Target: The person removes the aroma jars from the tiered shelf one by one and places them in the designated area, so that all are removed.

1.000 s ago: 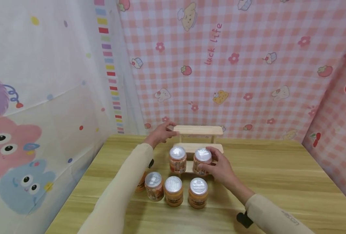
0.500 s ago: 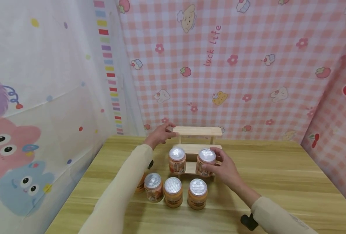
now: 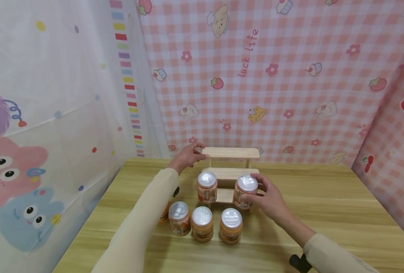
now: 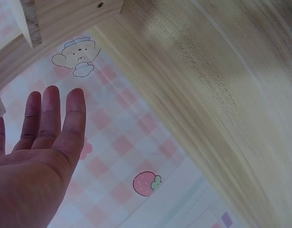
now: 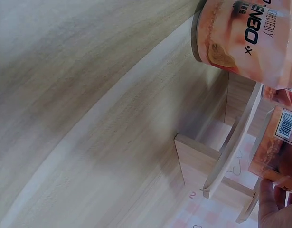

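A small tiered wooden shelf rack [image 3: 230,173] stands near the table's back edge. My left hand [image 3: 186,157] pinches the left end of its top board between thumb and index finger; the other fingers stretch out straight in the left wrist view. My right hand [image 3: 271,199] grips a silver-lidded jar [image 3: 241,191] with an orange label, upright at the right front of the lowest board. The jar's bottom contact is unclear. A matching jar [image 3: 206,189] stands at that board's left. In the right wrist view, fingertips [image 5: 267,202] touch the held jar [image 5: 271,156].
In front of the rack, a row of similar jars includes a right one [image 3: 230,227], a middle one [image 3: 202,225] and a left one [image 3: 180,220]. Another jar [image 3: 164,214] is partly hidden by my left sleeve. Pink checked cloth [image 3: 273,91] hangs behind the wooden table [image 3: 318,197].
My right hand has moved the gripped jar to the right along the rack's front, widening the gap from the left jar. My left hand has stayed at the top board.
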`<state>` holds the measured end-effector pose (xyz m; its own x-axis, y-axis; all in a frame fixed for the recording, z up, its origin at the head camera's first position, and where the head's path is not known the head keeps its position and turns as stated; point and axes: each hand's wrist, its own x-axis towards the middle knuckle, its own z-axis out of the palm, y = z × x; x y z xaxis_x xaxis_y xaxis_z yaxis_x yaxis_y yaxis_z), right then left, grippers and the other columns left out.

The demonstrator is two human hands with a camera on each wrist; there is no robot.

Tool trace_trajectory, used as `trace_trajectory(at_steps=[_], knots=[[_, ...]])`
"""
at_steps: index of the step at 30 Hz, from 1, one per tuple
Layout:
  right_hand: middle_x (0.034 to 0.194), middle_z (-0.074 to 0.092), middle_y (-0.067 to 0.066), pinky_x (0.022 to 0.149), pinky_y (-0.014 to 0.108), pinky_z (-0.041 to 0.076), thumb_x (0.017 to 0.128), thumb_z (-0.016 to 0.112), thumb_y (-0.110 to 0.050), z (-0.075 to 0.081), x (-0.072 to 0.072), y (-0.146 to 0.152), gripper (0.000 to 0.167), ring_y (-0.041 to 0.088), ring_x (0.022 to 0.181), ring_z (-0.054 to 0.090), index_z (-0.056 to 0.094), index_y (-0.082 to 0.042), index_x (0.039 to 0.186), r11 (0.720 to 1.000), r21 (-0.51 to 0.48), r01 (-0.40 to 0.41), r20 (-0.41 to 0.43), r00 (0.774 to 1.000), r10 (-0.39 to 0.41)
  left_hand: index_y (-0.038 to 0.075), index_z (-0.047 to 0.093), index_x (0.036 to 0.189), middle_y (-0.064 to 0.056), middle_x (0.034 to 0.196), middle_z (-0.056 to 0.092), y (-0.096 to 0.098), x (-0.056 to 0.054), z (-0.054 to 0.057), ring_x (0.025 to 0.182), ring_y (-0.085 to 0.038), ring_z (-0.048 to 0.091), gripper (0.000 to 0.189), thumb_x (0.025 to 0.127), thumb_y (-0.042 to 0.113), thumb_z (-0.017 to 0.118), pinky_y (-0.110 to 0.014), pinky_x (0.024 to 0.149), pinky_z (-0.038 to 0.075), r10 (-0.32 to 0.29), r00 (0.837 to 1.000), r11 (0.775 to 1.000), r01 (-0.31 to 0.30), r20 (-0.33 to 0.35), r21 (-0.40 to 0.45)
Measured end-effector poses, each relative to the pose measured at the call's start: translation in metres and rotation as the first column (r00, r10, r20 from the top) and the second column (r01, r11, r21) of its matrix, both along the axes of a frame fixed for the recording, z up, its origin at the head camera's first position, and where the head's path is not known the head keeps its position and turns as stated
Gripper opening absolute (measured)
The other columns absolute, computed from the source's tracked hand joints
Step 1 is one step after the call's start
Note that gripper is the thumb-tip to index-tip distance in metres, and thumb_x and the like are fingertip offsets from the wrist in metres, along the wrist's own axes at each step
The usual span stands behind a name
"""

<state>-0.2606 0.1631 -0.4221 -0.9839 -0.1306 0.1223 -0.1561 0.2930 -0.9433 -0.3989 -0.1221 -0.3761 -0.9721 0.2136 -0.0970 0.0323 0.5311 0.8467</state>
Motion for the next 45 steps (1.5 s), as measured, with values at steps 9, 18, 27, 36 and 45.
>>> trace_trajectory(at_steps=[9,18,27,36,45], knots=[[0.132,0.055,0.019,0.091,0.036,0.050,0.081,0.083,-0.013,-0.002,0.008,0.010,0.072,0.034,0.122,0.052,0.045,-0.001,0.141,1.000,-0.009,-0.004,-0.022,1.000,0.004,0.018,0.052,0.129,-0.015,0.126,0.058,0.000,0.000,0.003,0.109,-0.029,0.056,0.040,0.095,0.028,0.070,-0.040,0.079,0.049,0.008,1.000,1.000,-0.008,-0.001,-0.012],[0.132,0.055,0.018,0.089,0.029,0.050,0.080,0.084,-0.013,-0.003,0.016,0.019,0.072,0.033,0.122,0.052,0.046,-0.002,0.140,1.000,-0.004,0.006,-0.030,1.000,-0.007,0.017,0.053,0.130,-0.015,0.127,0.058,0.001,0.001,0.002,0.111,-0.031,0.056,0.039,0.095,0.028,0.069,-0.045,0.086,0.050,0.001,1.000,1.000,-0.001,-0.008,0.001],[0.134,0.053,0.019,0.086,0.030,0.052,0.080,0.083,-0.012,-0.004,0.027,0.026,0.072,0.035,0.121,0.053,0.045,-0.001,0.140,1.000,-0.013,-0.021,0.009,1.000,0.021,0.017,0.053,0.128,-0.016,0.125,0.059,0.002,-0.001,0.001,0.108,-0.029,0.056,0.039,0.095,0.027,0.070,-0.039,0.078,0.049,-0.009,1.000,1.000,0.009,0.003,0.005],[0.133,0.053,0.021,0.084,0.029,0.053,0.080,0.083,-0.009,-0.012,0.033,0.033,0.072,0.036,0.121,0.053,0.044,0.002,0.139,1.000,-0.011,-0.020,0.033,0.999,0.020,0.017,0.053,0.128,-0.015,0.124,0.059,0.000,-0.001,0.001,0.106,-0.029,0.056,0.039,0.094,0.027,0.070,-0.035,0.073,0.047,-0.003,1.000,1.000,0.003,0.010,0.009],[0.129,0.056,0.021,0.082,0.028,0.052,0.074,0.087,-0.009,-0.030,0.036,0.038,0.074,0.035,0.117,0.056,0.047,0.002,0.135,1.000,0.025,-0.012,0.054,0.998,0.011,0.016,0.053,0.127,-0.016,0.123,0.059,-0.002,0.001,0.002,0.104,-0.028,0.056,0.038,0.095,0.027,0.070,-0.037,0.074,0.047,-0.004,1.000,1.000,0.004,-0.003,-0.001]])
